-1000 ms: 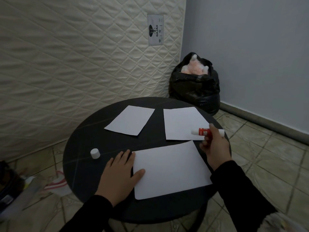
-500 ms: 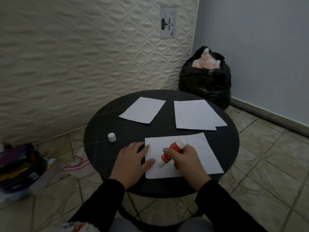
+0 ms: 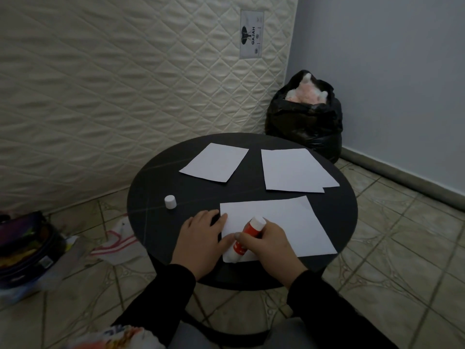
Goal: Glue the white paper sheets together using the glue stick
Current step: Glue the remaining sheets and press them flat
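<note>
- the right hand [image 3: 270, 244] has its fingers curled round the red glue stick [image 3: 245, 239], which is tilted with its white base up toward the middle of the frame and its working end down at the lower left corner of the nearest paper sheet [image 3: 276, 226]
- the left hand [image 3: 203, 234] lies flat with its fingers spread and relaxed, gripping nothing – the fingertips press on the sheet's left edge, the palm on the round black table [image 3: 151, 197]
- judging by this, the step is spreading glue on that sheet; it would go best with short, light strokes running outward from the pinned edge, so the paper is pulled taut rather than buckled
- the left hand should hold firm close to where the stick works, and shift along as the stick travels
- edges and corners want cover, since they lift first
- two more white sheets wait above – one at upper centre [image 3: 215, 162], another at upper right [image 3: 295, 170] that seems to be two overlapped, though that is hard to tell
- the white cap [image 3: 170, 202] stands alone, left of centre, well apart from the stick – worth refitting soon after, as open glue dries
</note>
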